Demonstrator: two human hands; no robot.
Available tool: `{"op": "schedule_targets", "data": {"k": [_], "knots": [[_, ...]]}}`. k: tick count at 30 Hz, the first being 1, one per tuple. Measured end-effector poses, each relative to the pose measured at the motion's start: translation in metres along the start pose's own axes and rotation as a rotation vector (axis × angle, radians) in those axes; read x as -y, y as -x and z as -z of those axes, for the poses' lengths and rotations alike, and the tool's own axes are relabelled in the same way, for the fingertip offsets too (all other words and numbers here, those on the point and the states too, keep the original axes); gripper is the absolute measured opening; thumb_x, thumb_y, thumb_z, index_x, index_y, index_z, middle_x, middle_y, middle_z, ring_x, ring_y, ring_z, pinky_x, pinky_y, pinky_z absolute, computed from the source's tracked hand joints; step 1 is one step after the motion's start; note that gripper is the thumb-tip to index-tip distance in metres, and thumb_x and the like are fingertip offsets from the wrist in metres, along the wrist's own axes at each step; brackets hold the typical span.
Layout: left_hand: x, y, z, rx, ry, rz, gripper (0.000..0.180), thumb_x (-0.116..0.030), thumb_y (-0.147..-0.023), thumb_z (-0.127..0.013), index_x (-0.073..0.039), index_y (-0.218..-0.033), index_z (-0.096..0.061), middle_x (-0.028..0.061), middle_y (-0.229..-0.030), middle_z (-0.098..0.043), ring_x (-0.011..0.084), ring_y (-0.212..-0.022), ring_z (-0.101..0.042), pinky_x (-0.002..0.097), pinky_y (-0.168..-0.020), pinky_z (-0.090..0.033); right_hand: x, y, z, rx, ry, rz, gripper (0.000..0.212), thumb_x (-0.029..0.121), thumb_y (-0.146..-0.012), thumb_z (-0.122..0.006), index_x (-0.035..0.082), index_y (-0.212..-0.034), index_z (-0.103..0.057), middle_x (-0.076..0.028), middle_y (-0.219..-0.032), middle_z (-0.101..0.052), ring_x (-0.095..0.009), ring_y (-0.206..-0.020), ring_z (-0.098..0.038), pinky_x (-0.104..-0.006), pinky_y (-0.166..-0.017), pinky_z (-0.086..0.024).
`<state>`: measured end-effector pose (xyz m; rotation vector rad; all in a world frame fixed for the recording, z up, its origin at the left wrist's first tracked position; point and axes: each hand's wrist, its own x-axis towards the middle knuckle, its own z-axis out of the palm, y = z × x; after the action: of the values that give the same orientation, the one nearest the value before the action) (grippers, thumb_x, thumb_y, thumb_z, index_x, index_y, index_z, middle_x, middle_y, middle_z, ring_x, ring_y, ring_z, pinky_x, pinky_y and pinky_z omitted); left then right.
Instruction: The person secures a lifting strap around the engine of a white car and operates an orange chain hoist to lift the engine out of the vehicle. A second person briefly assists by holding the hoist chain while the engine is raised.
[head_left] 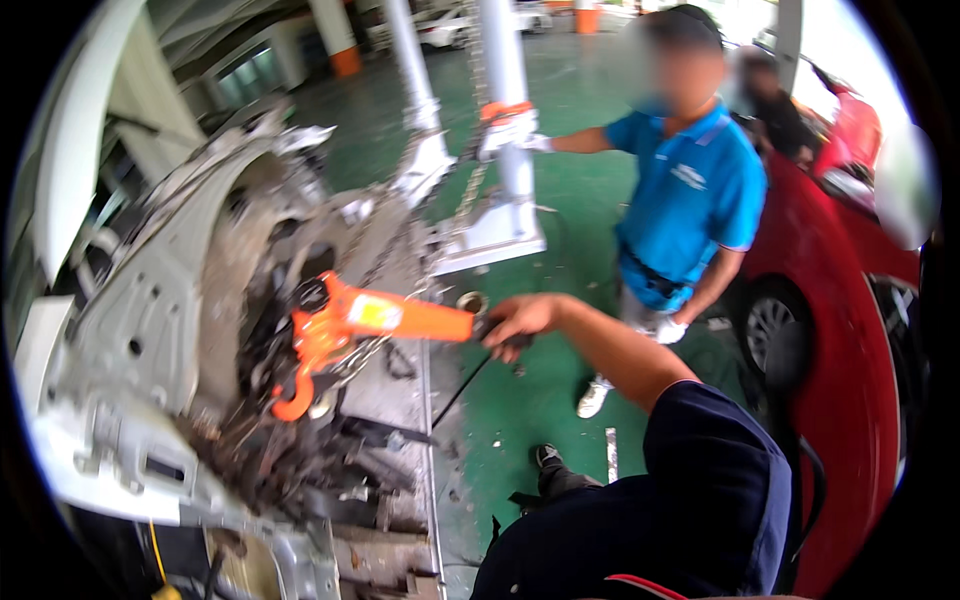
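My right hand is wrapped around the dark grip at the end of the lever of an orange lever hoist. The hoist's body hangs over the stripped front of a car, with an orange hook at its lower end. Metal chain loops below the lever. More chain runs from the hoist's area up toward a grey-white steel post. My left hand is out of view.
A co-worker in a blue shirt stands across from me, a gloved hand at the post's chain. Behind me to the right is a red car. Wiring and parts fill the engine bay. A metal platform edges the green floor.
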<state>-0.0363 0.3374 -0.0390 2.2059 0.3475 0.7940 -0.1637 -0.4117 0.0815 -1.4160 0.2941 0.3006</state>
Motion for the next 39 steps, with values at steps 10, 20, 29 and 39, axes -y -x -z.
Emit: {"op": "schedule_targets", "data": {"k": [10, 20, 29, 39], "knots": [[0.030, -0.113, -0.074, 0.346, -0.774, -0.245, 0.110, -0.081, -0.079, -0.057, 0.001, -0.149, -0.040, 0.0290, -0.145, -0.046, 0.0483, -0.130, -0.045, 0.0603, -0.102, -0.042, -0.031, -0.032, -0.312, -0.244, -0.564, 0.274, 0.025, 0.030, -0.099, -0.067, 0.008, -0.104, -0.056, 0.001, -0.080, -0.058, -0.008, -0.066, -0.056, -0.0272, -0.058, -0.049], [0.004, -0.092, -0.072, 0.282, -0.743, -0.290, 0.083, -0.077, -0.073, -0.067, -0.015, -0.127, -0.063, 0.0078, -0.128, -0.063, 0.0327, -0.122, -0.056, 0.0571, -0.096, -0.040, 0.000, 0.003, -0.005, -0.258, 0.284, 0.108, 0.047, 0.018, -0.080, -0.078, 0.001, -0.121, -0.062, -0.004, -0.089, -0.066, -0.011, -0.070, -0.063, -0.0280, -0.063, -0.053], [-0.033, -0.095, -0.062, 0.494, -0.743, -0.067, 0.084, -0.074, -0.077, -0.066, -0.019, -0.140, -0.056, 0.0082, -0.148, -0.048, 0.0344, -0.139, -0.040, 0.0625, -0.108, -0.030, 0.112, -0.060, 0.114, -0.434, 1.074, 0.097, 0.053, 0.028, -0.074, -0.084, -0.001, -0.116, -0.068, -0.010, -0.101, -0.073, -0.019, -0.094, -0.068, -0.0321, -0.085, -0.053], [-0.027, -0.094, -0.071, 0.471, -0.810, -0.055, 0.084, -0.072, -0.076, -0.069, -0.021, -0.141, -0.054, 0.0087, -0.144, -0.051, 0.0364, -0.134, -0.044, 0.0629, -0.105, -0.032, 0.019, -0.015, 0.022, 0.052, 0.145, -0.139, 0.053, 0.016, -0.081, -0.081, 0.002, -0.122, -0.050, -0.016, -0.086, -0.071, -0.025, -0.068, -0.073, -0.0389, -0.060, -0.062]]}}
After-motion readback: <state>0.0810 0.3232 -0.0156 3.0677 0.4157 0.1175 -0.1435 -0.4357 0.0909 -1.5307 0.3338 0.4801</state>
